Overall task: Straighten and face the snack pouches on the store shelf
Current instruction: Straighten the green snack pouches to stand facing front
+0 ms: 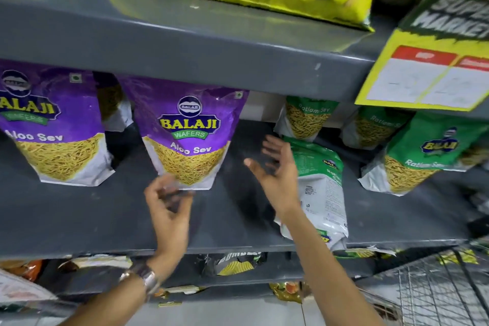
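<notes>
On middle shelf [79,219]: purple pouch [186,135] upright, faced. Left hand [169,206] half-curled at its base, right hand [275,169] spread, both empty. Next prob: stand up fallen green pouch [321,193] w/ right.

Two bare hands reach into a grey metal store shelf [79,219] of snack pouches.

The left hand [169,209], fingers curled, is at the bottom edge of an upright purple Aloo Sev pouch [185,135]; the right hand [277,172], fingers spread, hovers beside a toppled green-and-white Ratlami Sev pouch [320,193].
</notes>
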Demonstrator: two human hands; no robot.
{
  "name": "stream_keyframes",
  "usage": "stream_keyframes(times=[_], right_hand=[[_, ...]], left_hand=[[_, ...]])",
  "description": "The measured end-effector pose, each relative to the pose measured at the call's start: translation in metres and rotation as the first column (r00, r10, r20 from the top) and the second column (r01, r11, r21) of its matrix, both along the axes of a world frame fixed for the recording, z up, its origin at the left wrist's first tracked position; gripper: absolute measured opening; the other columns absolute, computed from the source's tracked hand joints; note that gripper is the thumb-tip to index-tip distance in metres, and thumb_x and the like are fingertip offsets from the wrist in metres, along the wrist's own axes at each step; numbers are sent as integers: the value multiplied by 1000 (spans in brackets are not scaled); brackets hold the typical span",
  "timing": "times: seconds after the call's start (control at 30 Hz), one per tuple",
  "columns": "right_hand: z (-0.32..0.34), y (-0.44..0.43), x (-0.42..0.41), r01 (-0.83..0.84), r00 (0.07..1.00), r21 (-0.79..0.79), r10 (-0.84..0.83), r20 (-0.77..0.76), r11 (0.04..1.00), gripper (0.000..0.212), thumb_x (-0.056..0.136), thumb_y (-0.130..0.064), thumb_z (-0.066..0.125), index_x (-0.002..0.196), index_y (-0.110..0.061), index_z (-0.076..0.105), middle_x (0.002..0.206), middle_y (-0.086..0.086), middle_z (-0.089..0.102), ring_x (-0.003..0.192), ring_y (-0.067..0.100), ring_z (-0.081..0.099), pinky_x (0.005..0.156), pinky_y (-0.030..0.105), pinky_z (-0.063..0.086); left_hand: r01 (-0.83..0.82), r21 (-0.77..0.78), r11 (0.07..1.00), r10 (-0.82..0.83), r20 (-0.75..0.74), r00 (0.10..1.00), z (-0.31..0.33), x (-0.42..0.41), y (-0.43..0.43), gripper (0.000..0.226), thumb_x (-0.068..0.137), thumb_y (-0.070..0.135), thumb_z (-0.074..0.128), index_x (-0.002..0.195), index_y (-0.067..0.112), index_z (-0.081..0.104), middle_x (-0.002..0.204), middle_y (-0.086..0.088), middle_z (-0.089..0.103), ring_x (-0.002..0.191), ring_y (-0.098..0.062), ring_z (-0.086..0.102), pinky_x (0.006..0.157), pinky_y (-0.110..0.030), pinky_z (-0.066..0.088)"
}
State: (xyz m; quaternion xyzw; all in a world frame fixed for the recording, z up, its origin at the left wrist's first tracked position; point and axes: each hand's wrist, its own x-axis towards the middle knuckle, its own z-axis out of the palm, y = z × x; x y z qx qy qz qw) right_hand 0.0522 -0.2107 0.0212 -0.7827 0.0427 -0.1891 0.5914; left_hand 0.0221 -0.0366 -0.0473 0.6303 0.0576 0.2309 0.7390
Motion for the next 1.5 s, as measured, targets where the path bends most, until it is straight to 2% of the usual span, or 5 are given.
stream_keyframes(times=[0.23,0.43,0.63,1.17,1.5], right_hand=[[-8,-140,-35,425,759,-354,-541,-362,833,60,78,-31,71,125,-4,46,123,22,56,115,39,54,92,49,46],[-21,-172,-44,361,678,145,-152,-719,921,36,80,-38,70,72,-13,45,71,11,47,57,23,43,55,31,38],[-18,-193,-61,226,788,372,55,-614,900,13,80,-11,72,83,-4,61,60,2,60,48,10,52,45,21,41],[-1,-255,21,0,988,-47,-8,-154,999,66,55,-11,89,107,-8,48,94,0,67,87,13,65,73,12,50],[-7,-265,25,-116,983,96,128,-130,989,52,60,-5,86,92,-18,47,97,7,67,92,21,66,77,25,56]], left_hand=[[637,26,770,-488,-619,615,35,25,-133,43,77,29,73,115,18,55,116,-2,55,107,-20,54,92,-31,45],[701,-261,663,-659,-648,382,27,33,-164,43,60,24,85,94,0,72,87,-16,74,86,-29,69,86,-42,55],[772,-69,632,-589,-690,421,33,22,-158,36,60,28,85,92,20,69,72,11,76,65,-1,70,49,-18,53],[453,507,733,-411,-201,889,27,87,-217,83,52,3,89,120,4,42,113,-1,55,95,-7,55,71,1,40],[284,679,677,-170,-231,958,0,82,-211,96,53,53,84,127,25,30,111,9,48,90,-9,57,72,-32,47]])
